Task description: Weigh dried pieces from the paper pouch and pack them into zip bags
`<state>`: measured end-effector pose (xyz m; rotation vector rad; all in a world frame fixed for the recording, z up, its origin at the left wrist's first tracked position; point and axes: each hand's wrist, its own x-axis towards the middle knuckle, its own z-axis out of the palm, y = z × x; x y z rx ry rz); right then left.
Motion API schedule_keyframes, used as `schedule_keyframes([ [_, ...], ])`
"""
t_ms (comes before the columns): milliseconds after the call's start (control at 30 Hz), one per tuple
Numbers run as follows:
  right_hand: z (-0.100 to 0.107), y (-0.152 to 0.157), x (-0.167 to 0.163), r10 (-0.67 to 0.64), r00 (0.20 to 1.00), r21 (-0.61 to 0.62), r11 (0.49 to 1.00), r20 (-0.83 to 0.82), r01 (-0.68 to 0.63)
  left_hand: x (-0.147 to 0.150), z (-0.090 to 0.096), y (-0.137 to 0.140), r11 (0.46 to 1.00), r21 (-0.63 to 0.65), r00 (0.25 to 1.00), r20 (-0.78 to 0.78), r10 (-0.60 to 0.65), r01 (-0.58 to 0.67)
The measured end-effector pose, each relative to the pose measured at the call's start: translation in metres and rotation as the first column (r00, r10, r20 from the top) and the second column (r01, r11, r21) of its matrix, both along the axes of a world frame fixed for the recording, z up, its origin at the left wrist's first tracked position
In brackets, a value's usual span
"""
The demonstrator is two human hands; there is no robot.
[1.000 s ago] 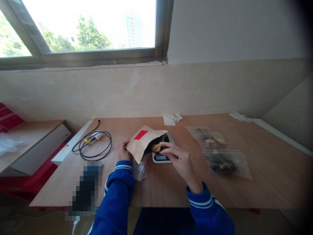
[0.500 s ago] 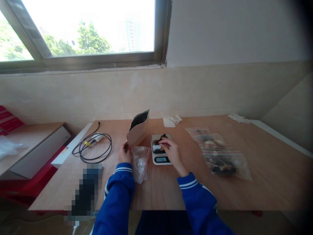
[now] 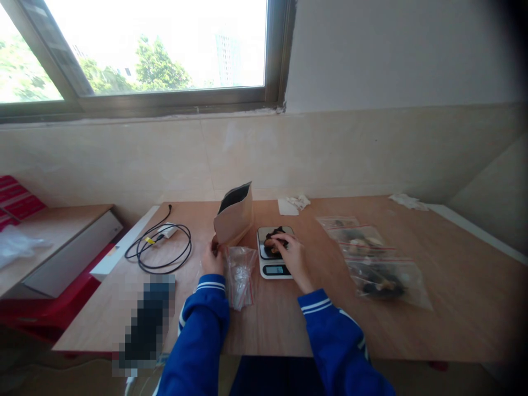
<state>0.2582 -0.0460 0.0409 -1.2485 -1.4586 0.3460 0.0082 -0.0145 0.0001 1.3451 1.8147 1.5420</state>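
Observation:
On a small white kitchen scale with a lit display lie several dark brown dried pieces; they look like dried mushroom or fungus, but I cannot tell the kind. My right hand reaches over the plate from the right, thumb and fingers pinched on one of these pieces. Left of the scale stands an open kraft paper pouch with a dark inside. At its lower left corner my left hand is curled closed, a bit of dark brown dried piece showing at the fingers. Clear zip bags lie between both wrists.
Several zip bags with dried pieces lie to the right. A coiled black cable and a pixelated dark object are on the left. White tissue sits at the back, below the wall and window.
My right fingertips have moved down closer onto the pieces on the scale, which sit more bunched together. My left hand stays by the pouch. The view has shifted slightly.

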Motion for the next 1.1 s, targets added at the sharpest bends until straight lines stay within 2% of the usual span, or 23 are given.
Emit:
schedule_keyframes([
  [233,-0.006,-0.005,0.023,-0.109,0.950,0.006,0.993,-0.292,0.116,-0.001,-0.001,0.001,1.000,-0.008,1.000,-0.006,-0.029,0.029],
  [367,-0.019,-0.015,0.045,-0.211,0.915,-0.037,0.977,-0.345,0.211,0.001,0.002,-0.001,1.000,-0.004,1.000,-0.015,0.002,-0.002],
  [500,-0.032,-0.024,0.052,-0.244,0.911,-0.057,0.969,-0.333,0.239,0.001,0.002,-0.001,1.000,-0.009,0.999,-0.039,0.017,-0.017],
  [667,-0.044,-0.021,0.046,-0.181,0.937,-0.087,0.983,-0.300,0.162,0.000,0.003,-0.002,1.000,-0.007,0.998,-0.056,0.003,-0.003],
  [800,-0.048,-0.015,0.042,-0.141,0.968,-0.071,0.989,-0.206,0.129,0.001,0.005,-0.003,1.000,0.002,0.997,-0.076,-0.002,0.002],
  [967,-0.043,-0.017,0.044,-0.185,0.975,0.002,0.983,-0.121,0.186,0.002,0.007,-0.003,1.000,-0.030,0.998,-0.065,0.003,-0.004],
  [1100,-0.026,-0.013,0.043,-0.213,0.972,0.043,0.975,-0.099,0.218,0.001,0.005,-0.001,0.999,-0.054,0.995,-0.103,0.005,-0.011],
])
